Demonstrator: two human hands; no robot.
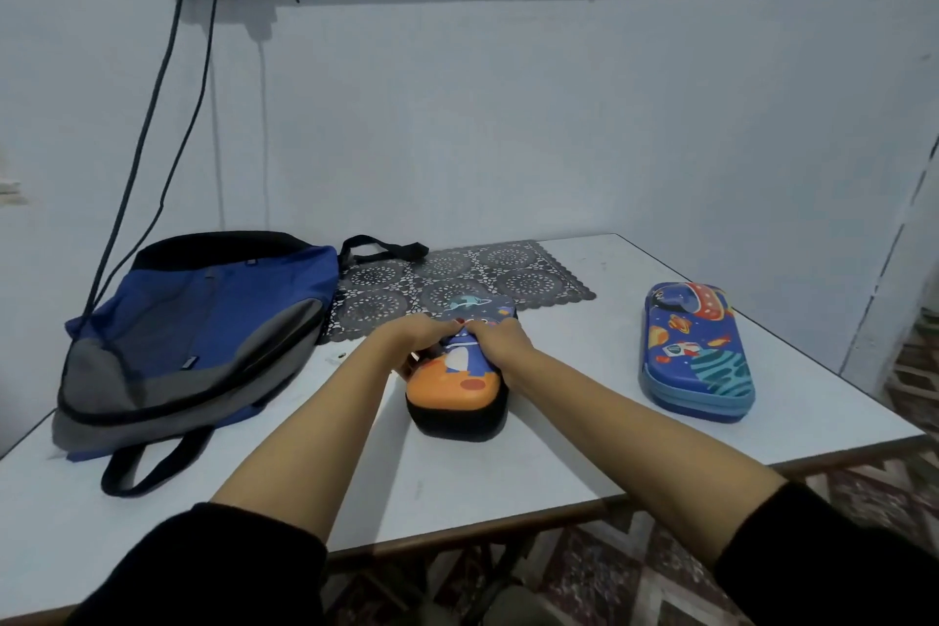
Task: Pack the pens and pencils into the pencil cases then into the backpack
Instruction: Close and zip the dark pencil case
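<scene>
On table (559, 463), L hand (412, 335) & R hand (503, 338) hold orange pencil case (460, 384).

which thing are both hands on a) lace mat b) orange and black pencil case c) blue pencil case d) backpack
b: the left hand and right hand both grip the orange and black pencil case at mid-table, while the blue pencil case lies apart, untouched.

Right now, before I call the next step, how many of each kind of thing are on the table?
Pencil cases: 2 (orange-and-black pencil case, gripped by left hand and right hand; blue pencil case, apart on the right)
Bags: 1 (backpack)
Mats: 1 (lace mat)
Loose pens or pencils in view: 0
Total: 4
</scene>
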